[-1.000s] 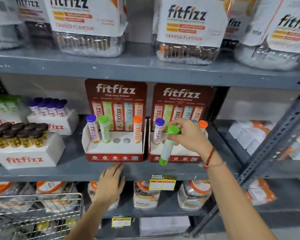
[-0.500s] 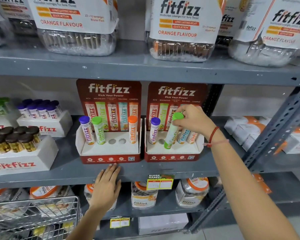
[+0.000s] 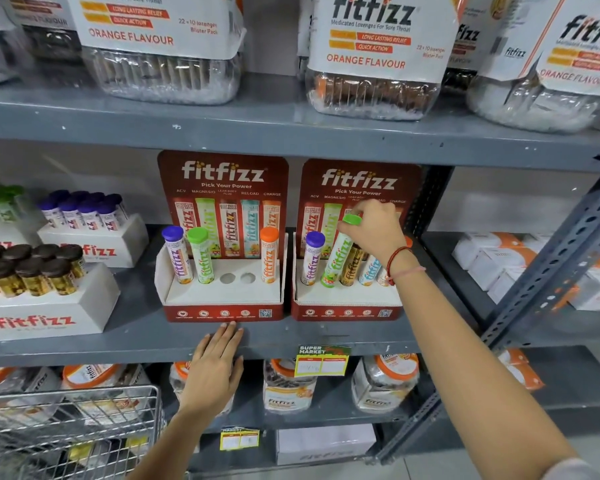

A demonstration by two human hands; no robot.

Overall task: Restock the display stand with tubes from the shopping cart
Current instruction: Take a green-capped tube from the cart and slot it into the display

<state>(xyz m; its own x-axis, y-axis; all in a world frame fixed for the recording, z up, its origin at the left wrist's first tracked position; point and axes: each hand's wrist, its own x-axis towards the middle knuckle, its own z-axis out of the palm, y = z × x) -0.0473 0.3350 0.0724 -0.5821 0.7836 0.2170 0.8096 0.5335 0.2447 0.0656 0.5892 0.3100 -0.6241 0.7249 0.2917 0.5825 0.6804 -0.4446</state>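
Head view: grey painted metal shelving (image 3: 291, 133), scuffed and chipped at places, with a perforated slanted brace (image 3: 548, 271) at right. On top shelf, big clear plastic jars (image 3: 371, 88) with white "fitfizz" orange-flavour labels. On middle shelf, two red cardboard display stands with printed back cards. Left display stand (image 3: 222, 296): white tray with round holes, holding a purple-capped tube (image 3: 177, 254), a green-capped tube (image 3: 201, 258) and an orange-capped tube (image 3: 268, 254), two holes between them bare. Right display stand (image 3: 347, 303): purple-capped tube at left, then the green-capped tube in hand (image 3: 336, 258), tilted, lower end at the tray, then a brown tube (image 3: 351, 268) and a light-blue tube (image 3: 369, 270) partly hidden by the wrist. Right hand (image 3: 374, 230) pinching the green cap from above with fingertips; red thread bracelet (image 3: 397, 261) on the wrist. Left hand (image 3: 215, 368) flat and slightly spread against the shelf front edge, just below left stand, holding nothing. Further left, white boxes (image 3: 49, 313) with brown-lidded small bottles and purple-capped tubes. Wire shopping cart (image 3: 70, 434), shiny metal grid, at bottom left. Yellow-green price tag (image 3: 321, 364) on shelf edge. Lower shelf: orange-lidded jars (image 3: 385, 382).
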